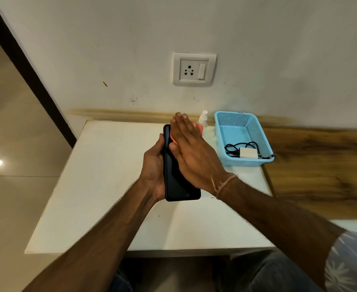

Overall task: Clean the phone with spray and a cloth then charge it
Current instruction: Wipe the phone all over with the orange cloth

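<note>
Person seated at a white table (101, 186), both arms stretched out over it.

Left hand (154, 165) grips the phone (177, 186) from its left edge, fingers curled round the back, thumb side toward the camera. Phone is dark, held on edge above the table middle, long axis running near to far, screen facing right.

Right hand (192, 152) is flat, fingers straight and together, palm pressed against the phone's screen side. An orange-pink cloth (198, 128) sits between palm and screen; only a strip of it shows past the fingers at the far end and a sliver near the thumb. How much cloth is under the palm is hard to say, the hand hides it. Thin thread bracelet (226, 183) on the right wrist.

Spray bottle (203, 119) stands upright at the far edge of the table, just behind the right hand's fingertips, against the wall. Cap is white; lower body is hidden.

Blue mesh basket (255, 135) at the far right of the table, just right of the bottle. Inside, at its near end: white charger plug (248, 153) with a coiled black cable (236, 147); the cable's tip hangs over the basket's near right corner.

Wall socket (194, 69) with one switch on the wall above the table, nothing plugged in.
</note>
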